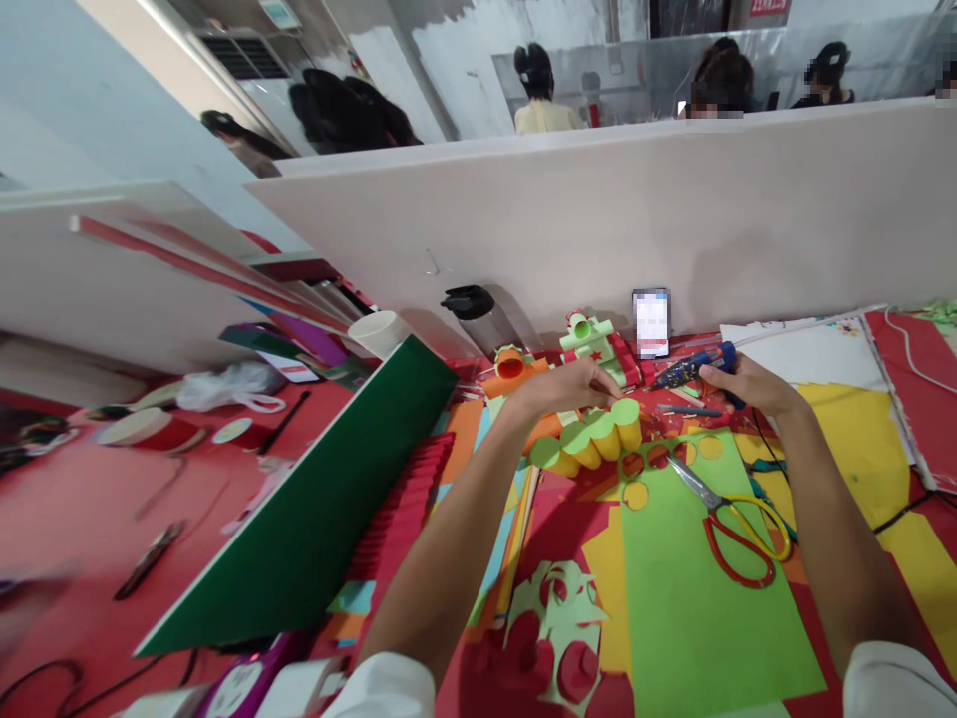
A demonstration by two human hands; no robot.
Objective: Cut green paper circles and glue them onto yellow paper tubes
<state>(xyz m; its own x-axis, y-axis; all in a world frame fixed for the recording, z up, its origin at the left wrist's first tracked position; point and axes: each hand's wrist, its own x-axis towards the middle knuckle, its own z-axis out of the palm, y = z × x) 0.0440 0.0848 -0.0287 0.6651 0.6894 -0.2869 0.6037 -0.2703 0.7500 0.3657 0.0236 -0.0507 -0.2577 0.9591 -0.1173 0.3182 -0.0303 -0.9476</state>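
Note:
My right hand [750, 383] is wrapped round a dark blue glue gun [684, 368], whose nozzle points left. My left hand [574, 385] is closed, its fingertips bent down behind a row of yellow paper rolls [587, 447] with light green round tops. Whatever those fingertips pinch is hidden. Below the hands lies a light green sheet [699, 618] with round holes cut near its top edge. Scissors [729, 519] with red and yellow handles rest on it. Beyond the left hand stand an orange paper roll [510, 365] and a green rolled-paper figure [587, 334].
A green board [321, 499] leans at the left. Behind the worktop rises a white partition [568, 214], with a phone [652, 324] propped against it and a steel flask [482, 317] nearby. Cut green scraps [557, 623] lie in front. Several people sit beyond the partition.

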